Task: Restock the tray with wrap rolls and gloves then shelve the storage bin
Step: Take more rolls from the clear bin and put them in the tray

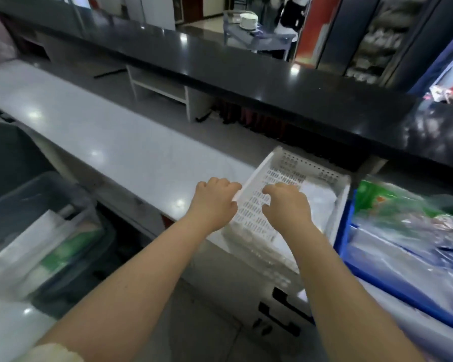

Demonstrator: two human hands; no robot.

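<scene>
A white perforated tray (305, 160) lies on the pale counter (102, 142), with a clear plastic packet (322, 202) against its right wall. My left hand (213, 202) is curled over the tray's left rim. Over the tray's slotted floor hovers my right hand (288, 205), fingers bent and apart, with nothing in it. At the lower left a clear storage bin (45, 189) holds wrap rolls (37, 236), one in green packaging.
A blue crate (347, 231) full of plastic bags stands right of the tray. A black raised ledge (246, 74) runs behind the counter. Black drawer handles (285, 309) show below the counter edge. A dark bin sits at the far left.
</scene>
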